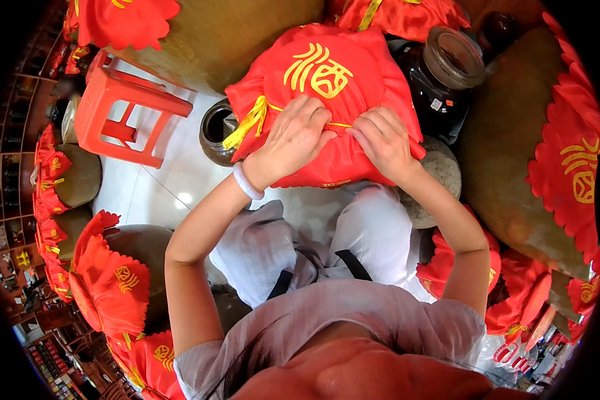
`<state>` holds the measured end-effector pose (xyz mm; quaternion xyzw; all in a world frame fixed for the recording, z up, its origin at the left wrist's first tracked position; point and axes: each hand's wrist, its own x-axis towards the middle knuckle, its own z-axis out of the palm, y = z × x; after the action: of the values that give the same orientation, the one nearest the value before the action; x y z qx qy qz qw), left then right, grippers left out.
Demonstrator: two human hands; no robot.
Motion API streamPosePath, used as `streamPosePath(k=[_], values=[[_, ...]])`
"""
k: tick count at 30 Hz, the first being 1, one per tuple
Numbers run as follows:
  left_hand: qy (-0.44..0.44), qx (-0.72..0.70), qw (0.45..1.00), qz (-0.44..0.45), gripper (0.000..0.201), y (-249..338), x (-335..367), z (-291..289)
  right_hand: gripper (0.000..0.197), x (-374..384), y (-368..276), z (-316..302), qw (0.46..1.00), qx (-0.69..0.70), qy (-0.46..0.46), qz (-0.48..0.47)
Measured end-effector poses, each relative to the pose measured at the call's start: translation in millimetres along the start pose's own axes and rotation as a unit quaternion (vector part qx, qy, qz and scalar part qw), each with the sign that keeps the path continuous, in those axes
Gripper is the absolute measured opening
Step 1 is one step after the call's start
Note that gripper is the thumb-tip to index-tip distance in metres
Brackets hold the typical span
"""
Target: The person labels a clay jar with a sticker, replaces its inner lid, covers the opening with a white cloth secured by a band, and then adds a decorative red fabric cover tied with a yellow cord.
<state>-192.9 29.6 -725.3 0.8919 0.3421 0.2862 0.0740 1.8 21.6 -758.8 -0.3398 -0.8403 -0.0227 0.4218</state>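
Observation:
A red satin cloth cover [293, 48] with yellow printing is draped over the top of a jar in front of me; the jar itself is hidden. A thin yellow cord [339, 125] runs across the cloth, with a yellow tassel [250, 123] hanging at its left. My left hand [297, 137], a pale bangle [247, 181] on its wrist, pinches the cord over the cloth. To its right my right hand [381, 139] pinches the same cord. A short stretch of cord shows taut between the two hands.
A red plastic stool [123, 110] stands at the left on white tiles. Beside the covered jar are a small dark pot [215, 130] and a black jar with a glass lid [453, 60]. Large brown jars [513, 133] with red covers crowd both sides. A round stone-like block [433, 180] sits at the right.

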Motion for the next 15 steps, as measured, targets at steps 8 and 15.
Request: streamPosePath(k=[8,15], values=[[0.024,0.038,0.999,0.017,0.02,3.2,-3.4,11.2,0.018,-9.2,0.6,0.9,1.0,0.006,0.017,-0.014],[0.044,0.057,0.997,0.024,0.019,2.6,-8.8,15.6,0.024,-14.6,0.0,1.9,1.0,0.005,0.014,-0.011]])
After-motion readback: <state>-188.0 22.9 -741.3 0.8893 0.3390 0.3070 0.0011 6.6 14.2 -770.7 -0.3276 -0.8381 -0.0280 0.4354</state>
